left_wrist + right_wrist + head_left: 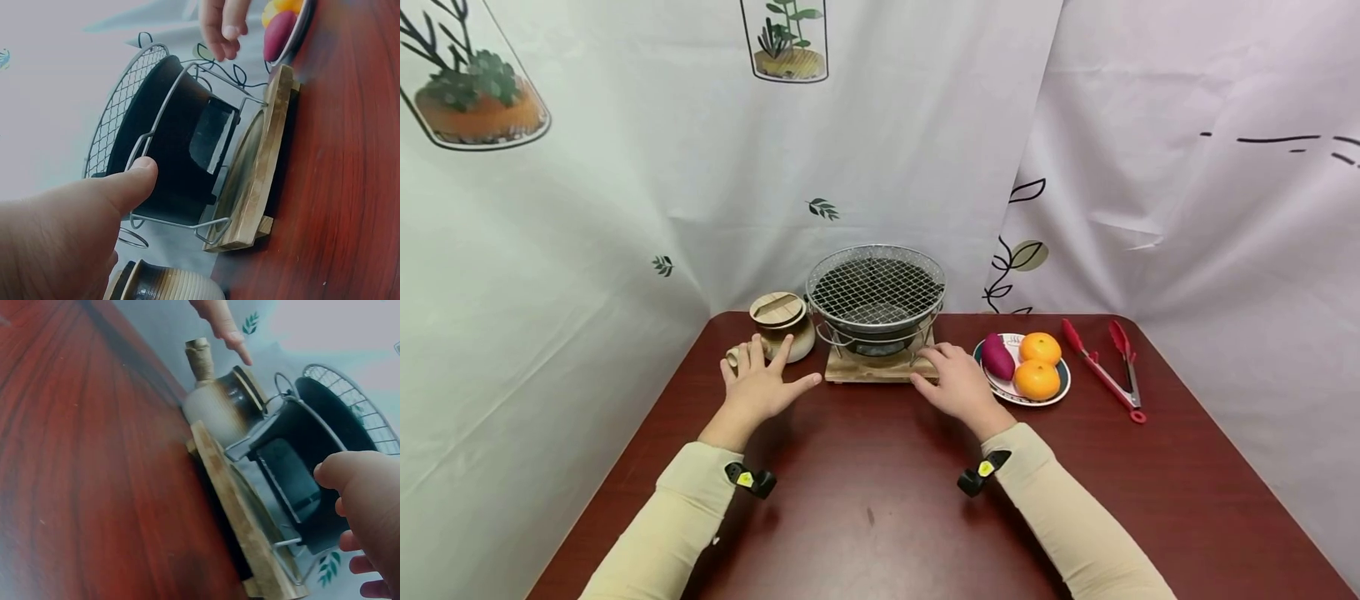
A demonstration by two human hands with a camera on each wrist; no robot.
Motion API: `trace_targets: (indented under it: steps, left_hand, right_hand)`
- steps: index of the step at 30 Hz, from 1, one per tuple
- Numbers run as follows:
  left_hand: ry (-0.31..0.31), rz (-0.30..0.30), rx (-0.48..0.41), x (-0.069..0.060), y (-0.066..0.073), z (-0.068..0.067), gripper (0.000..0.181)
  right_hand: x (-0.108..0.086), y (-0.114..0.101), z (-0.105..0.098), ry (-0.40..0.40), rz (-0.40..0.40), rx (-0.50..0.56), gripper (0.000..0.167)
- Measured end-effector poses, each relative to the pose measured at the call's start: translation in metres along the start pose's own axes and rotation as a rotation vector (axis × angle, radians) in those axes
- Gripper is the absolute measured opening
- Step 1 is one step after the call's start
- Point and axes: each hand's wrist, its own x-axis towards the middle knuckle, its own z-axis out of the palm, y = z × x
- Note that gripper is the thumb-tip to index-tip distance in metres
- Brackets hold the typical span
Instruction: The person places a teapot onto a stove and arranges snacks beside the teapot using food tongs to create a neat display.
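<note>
"Two pale sleeves (pixel 662 517) first, entering at seven and five o'clock from mid-table. What about the hands?"

"Left hand (pixel 754 396) at ten, fingers spread and released. Right hand (pixel 958 385) between one and two, fingers loosely bent, grasping nothing I can see. Whether either touches anything, I can't tell."

"And around them?"

"Tongs (pixel 1108 380) lie at two, farthest out. Inside them, near the right hand, sits a plate (pixel 1011 393) with two oranges (pixel 1037 381) and a purple sweet potato (pixel 997 357)."

"Which step, then?"

"A reach, I'd judge, grip not yet made. The hands flank the grill (pixel 877 292), which stands at twelve on a wooden board (pixel 850 367). Taking hold would call for both coming inward together, fingers closing on opposite sides."

"Anything in the way?"

"The lidded pot (pixel 800 340) at eleven, just beside the grill; the left hand partly covers it in the head view."

"Room and edges?"

"Most room on the table (pixel 868 475) is toward six, between the forearms. Its left edge slants in near the pot. The back edge runs close behind the grill, cloth (pixel 887 167) hanging beyond, so pushing toward twelve looks tight."
</note>
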Motion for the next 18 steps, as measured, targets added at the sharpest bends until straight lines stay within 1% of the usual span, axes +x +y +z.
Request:
trace_targets:
  steps: [5,11,18]
  left_hand:
    - [0.018,-0.001,-0.04,-0.002,0.002,0.002,0.107]
    - [0.022,0.003,-0.061,-0.005,0.002,0.004,0.105]
    - [-0.002,0.0,-0.08,-0.008,0.004,0.008,0.098]
  right_hand:
    - [-0.003,-0.003,0.014,0.005,-0.004,0.008,0.042]
    - [-0.006,-0.006,0.031,0.033,0.027,0.034,0.04]
    - [-0.008,-0.016,0.049,0.056,0.007,0.047,0.039]
